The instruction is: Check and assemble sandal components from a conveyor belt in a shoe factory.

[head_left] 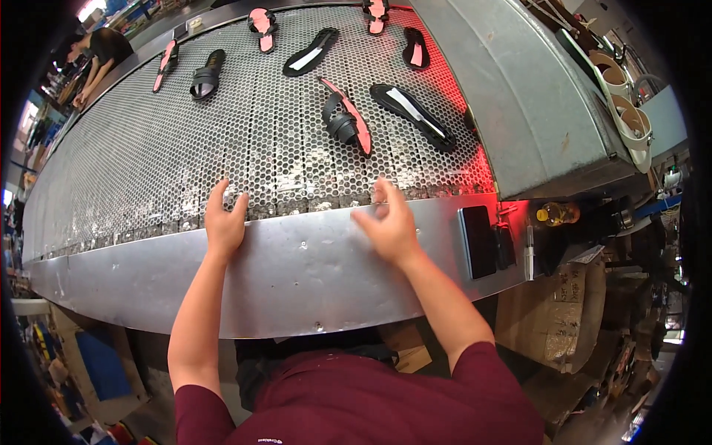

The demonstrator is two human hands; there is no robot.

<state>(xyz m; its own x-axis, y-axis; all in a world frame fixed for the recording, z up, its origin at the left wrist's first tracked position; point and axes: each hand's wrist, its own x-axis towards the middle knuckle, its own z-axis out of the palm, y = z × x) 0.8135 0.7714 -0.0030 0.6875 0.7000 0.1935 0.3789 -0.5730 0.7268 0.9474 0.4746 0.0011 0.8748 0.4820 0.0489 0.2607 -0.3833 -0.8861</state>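
Phone lies right of both hands; sandals beyond on perforated belt — left hand, right hand open, empty, on metal ledge.

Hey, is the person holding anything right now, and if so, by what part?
Nothing is held. Both hands, left hand and right hand, rest open on the metal edge of the perforated conveyor.

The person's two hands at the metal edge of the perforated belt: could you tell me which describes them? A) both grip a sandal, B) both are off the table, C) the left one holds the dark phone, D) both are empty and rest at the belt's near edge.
D: the left hand and right hand lie open and empty at the metal edge, short of the nearest sandal.
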